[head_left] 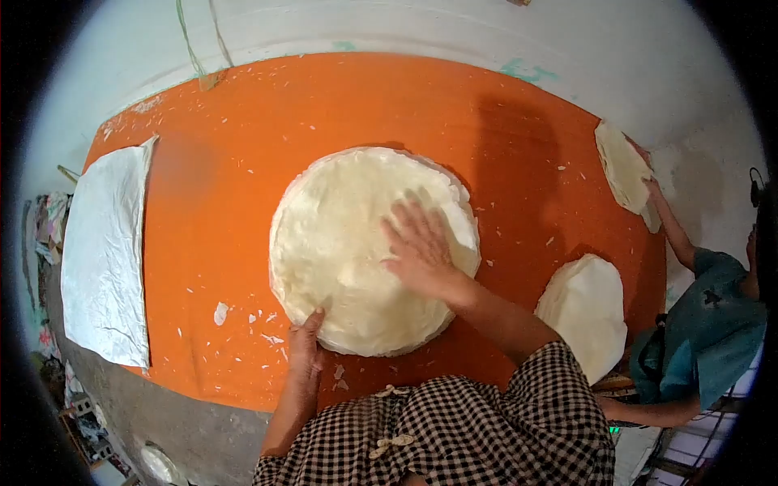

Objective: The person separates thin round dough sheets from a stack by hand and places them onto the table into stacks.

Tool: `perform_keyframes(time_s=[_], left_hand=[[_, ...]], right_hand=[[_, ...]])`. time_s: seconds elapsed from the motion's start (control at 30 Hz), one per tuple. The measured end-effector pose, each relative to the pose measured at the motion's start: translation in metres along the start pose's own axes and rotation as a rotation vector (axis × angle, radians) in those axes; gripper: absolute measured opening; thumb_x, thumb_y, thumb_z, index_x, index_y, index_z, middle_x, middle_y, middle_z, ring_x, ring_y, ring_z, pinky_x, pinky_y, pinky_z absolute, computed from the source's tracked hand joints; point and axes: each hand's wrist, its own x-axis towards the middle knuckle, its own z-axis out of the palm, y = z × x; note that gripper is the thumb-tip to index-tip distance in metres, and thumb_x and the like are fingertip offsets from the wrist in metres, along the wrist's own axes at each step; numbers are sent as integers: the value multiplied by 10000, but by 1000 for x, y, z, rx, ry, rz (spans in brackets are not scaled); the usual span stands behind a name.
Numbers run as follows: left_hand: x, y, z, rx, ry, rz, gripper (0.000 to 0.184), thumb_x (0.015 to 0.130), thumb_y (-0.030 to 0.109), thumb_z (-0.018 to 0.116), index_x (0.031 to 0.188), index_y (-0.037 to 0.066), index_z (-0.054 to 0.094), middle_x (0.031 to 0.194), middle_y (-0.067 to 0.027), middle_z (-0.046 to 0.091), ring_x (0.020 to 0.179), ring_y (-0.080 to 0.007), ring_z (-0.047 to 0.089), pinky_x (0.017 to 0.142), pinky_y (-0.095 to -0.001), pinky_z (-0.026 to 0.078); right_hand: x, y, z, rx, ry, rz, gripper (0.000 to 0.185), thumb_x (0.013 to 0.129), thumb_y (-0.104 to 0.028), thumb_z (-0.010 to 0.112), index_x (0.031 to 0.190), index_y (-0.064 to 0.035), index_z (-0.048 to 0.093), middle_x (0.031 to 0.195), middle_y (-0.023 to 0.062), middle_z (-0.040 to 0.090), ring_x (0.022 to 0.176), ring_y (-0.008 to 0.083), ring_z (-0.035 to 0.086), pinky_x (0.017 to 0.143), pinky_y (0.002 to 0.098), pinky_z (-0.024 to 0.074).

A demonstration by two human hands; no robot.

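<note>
A stack of thin, pale round flatbreads (356, 243) lies in the middle of the orange table, its layered edges slightly uneven. My right hand (421, 251) rests on the right half of the top flatbread, palm down with fingers spread. At the stack's near left edge is my left hand (306, 344), its thumb over the rim and its other fingers partly hidden along the side.
The orange table (203, 316) is sprinkled with pale flakes. At left lies a folded white cloth (105, 259). Another flatbread pile (583, 316) sits at right. Beyond it, a co-worker in a teal top (709, 324) has a hand on more flatbreads (622, 166). A wall borders the far side.
</note>
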Motion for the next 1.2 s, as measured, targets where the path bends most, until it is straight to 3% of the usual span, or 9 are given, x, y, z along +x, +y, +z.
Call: perform_keyframes(time_s=[0.37,0.53,0.67,0.73,0.8,0.93,1.07,1.13,1.2], left_hand=[[-2,-5,8,50,-95,-177,416,799,188,547,1163,10,456,1147,-145,498,959,-255,543,799,-364,488],[-30,28,36,23,-105,-86,394,797,68,540,1163,-17,420,1086,-131,530,1011,-264,509,782,-380,486],[-88,41,26,533,-438,485,400,765,-2,498,1160,-1,431,1116,-128,504,1027,-242,504,780,-358,480],[-92,50,29,292,-442,203,414,743,-9,490,1154,5,440,1118,-118,502,1048,-242,493,816,-365,459],[-113,49,5,573,-461,489,422,746,29,527,1158,2,440,1119,-112,508,1047,-259,497,846,-393,446],[-53,37,-69,154,-367,-194,478,749,79,567,1199,19,417,1161,-129,501,1048,-281,508,853,-432,454],[-46,12,-37,199,-268,-101,529,748,91,523,1244,12,358,1195,-141,464,1056,-277,501,843,-383,473],[-25,10,-20,193,-163,-62,517,755,84,523,1229,-26,350,1151,-153,477,1012,-303,507,788,-437,481],[-41,22,3,167,-137,-59,466,770,66,518,1201,-39,377,1133,-169,484,1010,-323,502,776,-487,466]], right_hand=[[-13,75,47,176,301,132,599,770,-372,569,1254,-81,372,1296,183,345,1236,352,269,1023,469,180],[-115,61,69,1203,935,778,640,796,-476,531,1236,-40,373,1237,168,407,1138,338,396,934,452,329],[-175,3,83,2467,11,1022,766,802,-631,381,1316,-70,302,1347,141,311,1188,321,347,965,444,312],[-169,-9,92,2817,103,478,665,842,-562,382,1270,-53,383,1323,114,369,1192,263,352,969,465,298],[-164,-17,87,2692,323,395,706,820,-538,453,1312,-54,309,1366,106,297,1206,271,336,981,441,296],[-157,-4,118,2452,245,364,745,795,-454,561,1327,-22,267,1365,112,305,1214,268,326,992,406,294],[-142,-4,107,1146,767,908,757,749,-433,625,1280,14,325,1303,171,377,1166,322,390,973,389,322],[-157,-40,44,543,420,40,860,708,-492,628,1301,19,271,1295,200,371,1186,355,367,971,419,310],[-162,-99,23,287,183,-47,896,692,-538,609,1303,19,264,1285,226,364,1188,373,357,967,448,299]])
